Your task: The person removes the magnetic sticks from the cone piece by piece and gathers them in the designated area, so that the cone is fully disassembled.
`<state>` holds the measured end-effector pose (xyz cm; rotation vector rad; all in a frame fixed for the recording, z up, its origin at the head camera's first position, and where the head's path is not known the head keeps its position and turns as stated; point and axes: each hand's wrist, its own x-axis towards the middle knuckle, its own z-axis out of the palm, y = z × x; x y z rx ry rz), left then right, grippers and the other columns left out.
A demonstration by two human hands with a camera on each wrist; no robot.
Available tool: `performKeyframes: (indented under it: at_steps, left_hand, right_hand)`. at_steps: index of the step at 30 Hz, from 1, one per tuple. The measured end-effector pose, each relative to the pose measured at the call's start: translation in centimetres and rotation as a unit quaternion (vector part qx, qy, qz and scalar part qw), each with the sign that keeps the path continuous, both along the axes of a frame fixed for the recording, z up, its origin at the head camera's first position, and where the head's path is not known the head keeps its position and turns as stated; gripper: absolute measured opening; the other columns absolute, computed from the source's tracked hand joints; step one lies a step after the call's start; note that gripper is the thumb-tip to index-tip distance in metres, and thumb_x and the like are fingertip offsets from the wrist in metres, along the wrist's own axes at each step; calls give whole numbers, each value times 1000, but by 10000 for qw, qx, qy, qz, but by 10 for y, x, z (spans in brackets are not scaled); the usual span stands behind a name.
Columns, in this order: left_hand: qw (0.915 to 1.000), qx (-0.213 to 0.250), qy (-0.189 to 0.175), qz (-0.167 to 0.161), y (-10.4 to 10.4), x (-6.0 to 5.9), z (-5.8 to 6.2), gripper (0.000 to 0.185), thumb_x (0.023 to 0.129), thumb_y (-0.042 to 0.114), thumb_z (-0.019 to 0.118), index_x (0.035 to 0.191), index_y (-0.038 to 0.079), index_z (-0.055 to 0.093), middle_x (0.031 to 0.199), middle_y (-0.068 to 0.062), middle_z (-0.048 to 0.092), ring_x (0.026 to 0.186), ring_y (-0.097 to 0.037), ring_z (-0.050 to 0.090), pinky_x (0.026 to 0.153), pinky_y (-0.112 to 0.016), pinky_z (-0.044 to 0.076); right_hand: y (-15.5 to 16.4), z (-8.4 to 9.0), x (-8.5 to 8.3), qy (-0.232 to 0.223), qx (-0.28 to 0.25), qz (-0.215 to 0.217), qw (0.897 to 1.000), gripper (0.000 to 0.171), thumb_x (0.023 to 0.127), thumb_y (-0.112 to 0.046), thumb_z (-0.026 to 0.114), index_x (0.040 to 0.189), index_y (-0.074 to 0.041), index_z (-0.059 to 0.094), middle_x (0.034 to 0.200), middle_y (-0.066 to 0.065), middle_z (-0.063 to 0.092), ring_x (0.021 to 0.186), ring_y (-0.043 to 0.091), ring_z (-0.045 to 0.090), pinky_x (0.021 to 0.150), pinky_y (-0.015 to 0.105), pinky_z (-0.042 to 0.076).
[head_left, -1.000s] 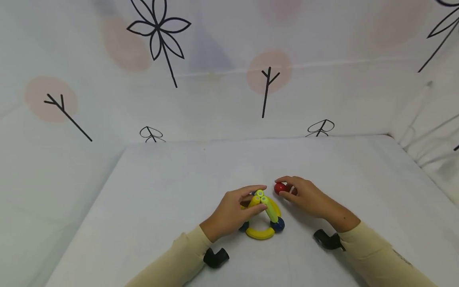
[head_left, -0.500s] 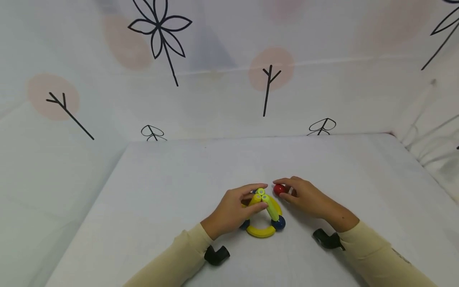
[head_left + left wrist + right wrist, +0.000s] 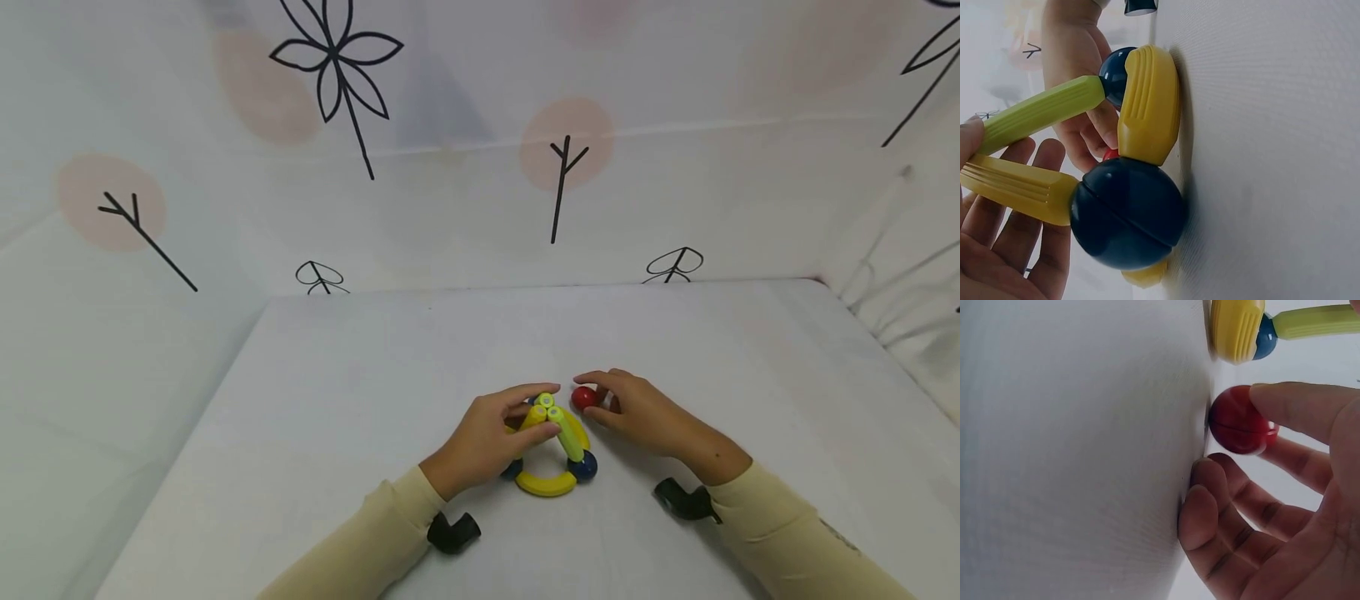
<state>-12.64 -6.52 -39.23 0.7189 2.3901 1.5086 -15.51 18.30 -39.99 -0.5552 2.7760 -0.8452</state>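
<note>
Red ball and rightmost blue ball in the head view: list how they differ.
Colour: the red ball is bright red; the blue ball is dark blue.
Contact: the right hand pinches the red ball; no hand touches the blue ball.
Joining: the red ball stands apart from the other pieces; the blue ball joins the front yellow arc and a green rod.
Both are round and shiny.
</note>
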Motion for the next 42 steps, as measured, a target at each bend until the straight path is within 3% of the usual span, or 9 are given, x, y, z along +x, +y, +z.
performKeyframes:
  at_steps: [12, 19, 25, 31, 34, 38, 42]
  left_hand:
    - [10000, 3, -19, -47, -2, 1, 3, 49, 94, 38, 69, 141, 36, 54, 123, -1, 72, 106, -5, 69, 84, -20, 54]
    - [9999, -54, 87, -70, -2, 1, 3, 53, 93, 39, 70, 143, 36, 52, 120, -3, 73, 107, -5, 69, 86, -21, 54]
    - [9954, -327, 857, -265, -5, 0, 4, 60, 94, 39, 69, 148, 29, 46, 102, 3, 77, 77, 0, 61, 71, -19, 49]
    - [9871, -632, 1464, -150, -14, 4, 3, 61, 93, 36, 70, 148, 25, 46, 104, 4, 77, 91, 1, 69, 75, -20, 53]
    - [9836, -867, 1581, 16, -21, 8, 3, 53, 92, 35, 72, 141, 25, 54, 103, 5, 77, 88, -1, 69, 72, -21, 54]
    - [9780, -1340, 1593, 102, -28, 13, 4, 31, 90, 31, 76, 119, 22, 65, 100, 9, 74, 85, 0, 64, 76, -19, 55]
    - [9714, -1759, 1586, 133, -33, 18, 3, 21, 87, 29, 79, 102, 22, 66, 96, 13, 69, 84, 2, 62, 77, -17, 53]
  right_hand:
    - [2, 7, 0, -29, 30, 41, 10000, 50, 94, -22, 70, 140, -10, 55, 104, 6, 65, 78, 13, 55, 67, 25, 50]
    - [-1, 25, 10, 209, -287, -144, 9993, 28, 96, -17, 65, 123, -10, 65, 94, 2, 63, 78, 14, 55, 64, 25, 49]
    - [-9, 37, 30, -297, -976, 604, 9929, 13, 96, -18, 64, 108, -15, 66, 84, -3, 61, 72, 11, 54, 60, 24, 47]
    - [-25, 39, 38, -290, -793, 887, 9925, 21, 91, -28, 73, 105, -14, 65, 74, -7, 56, 64, 5, 51, 55, 22, 46]
    - [-27, 38, 40, -280, -635, 800, 9944, 19, 91, -25, 74, 101, -14, 63, 71, -9, 56, 62, 4, 50, 55, 22, 45]
    - [-23, 36, 45, -345, -468, 628, 9963, 19, 89, -23, 75, 94, -16, 59, 67, -9, 54, 61, 4, 50, 55, 21, 44]
    - [-19, 35, 49, -427, -331, 525, 9972, 20, 88, -23, 76, 95, -18, 58, 68, -10, 54, 63, 5, 51, 56, 21, 45]
